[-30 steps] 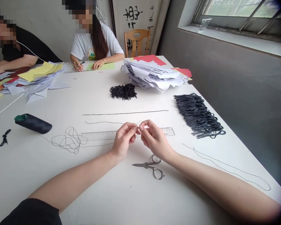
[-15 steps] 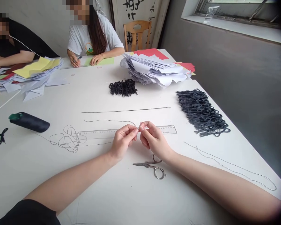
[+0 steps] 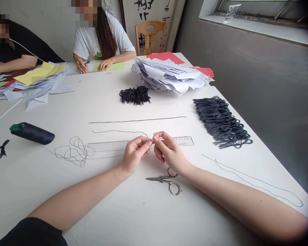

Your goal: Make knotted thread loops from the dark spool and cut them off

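1. A person's bare left hand (image 3: 135, 153) and right hand (image 3: 170, 148) meet above a white tabletop (image 3: 113, 212), fingertips touching or nearly so, each thumb pressed to its index finger.

2. Both forearms angle in from the lower corners, the left emerging from a black sleeve (image 3: 33, 232); the wrists are held low and the knuckles turned upward, with the other fingers curled beneath.

3. Pinched between the two hands is a fine black thread (image 3: 118, 131), its loose end trailing left across the table; the grasped part is mostly hidden by the fingers.

4. Behind the hands lies a clear plastic ruler (image 3: 107, 144), partly covered from view; near the right wrist rest silver metal scissors (image 3: 161, 179), blades pointing left.

5. To the left, a dark tube-shaped spool with a green inner core (image 3: 34, 134) lies on its side beside a loose tangle of thread. Farther right, dark looped cords (image 3: 220, 121) lie in an overlapping row.

6. Compared with one second earlier, the hands keep the same pinch; the strand tip then jutting above the fingertips is now hard to make out, and the far paper stack (image 3: 169, 77) sits slightly higher in view.
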A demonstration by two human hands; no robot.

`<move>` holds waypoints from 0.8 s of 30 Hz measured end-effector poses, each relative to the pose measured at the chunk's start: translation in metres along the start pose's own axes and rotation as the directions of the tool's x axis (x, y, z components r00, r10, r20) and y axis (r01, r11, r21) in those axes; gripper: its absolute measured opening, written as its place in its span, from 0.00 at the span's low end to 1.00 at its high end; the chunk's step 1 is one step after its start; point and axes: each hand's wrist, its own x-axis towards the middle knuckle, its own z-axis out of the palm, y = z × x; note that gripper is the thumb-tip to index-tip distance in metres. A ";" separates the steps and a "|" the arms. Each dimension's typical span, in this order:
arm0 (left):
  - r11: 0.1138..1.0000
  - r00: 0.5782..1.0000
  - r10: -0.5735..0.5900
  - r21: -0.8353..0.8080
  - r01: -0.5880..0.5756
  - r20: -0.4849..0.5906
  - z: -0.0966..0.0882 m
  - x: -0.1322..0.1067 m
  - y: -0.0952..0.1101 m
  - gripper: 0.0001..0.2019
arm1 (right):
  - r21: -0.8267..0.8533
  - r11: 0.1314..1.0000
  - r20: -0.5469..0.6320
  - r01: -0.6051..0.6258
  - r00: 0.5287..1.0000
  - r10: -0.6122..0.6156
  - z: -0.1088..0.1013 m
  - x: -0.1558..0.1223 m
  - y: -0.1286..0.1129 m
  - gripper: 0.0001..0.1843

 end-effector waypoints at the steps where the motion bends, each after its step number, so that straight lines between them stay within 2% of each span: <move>1: 1.000 1.000 0.001 -0.002 -0.001 0.000 0.000 0.000 0.000 0.10 | 0.003 1.000 0.000 0.000 1.000 0.000 0.000 0.000 0.000 0.16; 14: 1.000 1.000 0.006 0.014 -0.006 -0.006 -0.001 0.000 -0.002 0.10 | 0.021 1.000 -0.007 -0.018 1.000 0.018 -0.001 0.002 -0.001 0.16; 20: 0.999 0.999 0.044 0.031 -0.043 -0.028 0.001 0.000 -0.002 0.09 | 0.069 0.994 0.011 -0.089 0.996 0.088 0.000 0.001 -0.004 0.17; 24: 0.997 0.998 0.050 0.054 -0.048 -0.041 0.002 0.001 0.000 0.10 | 0.054 0.996 0.013 -0.076 0.997 0.076 -0.001 0.002 -0.005 0.19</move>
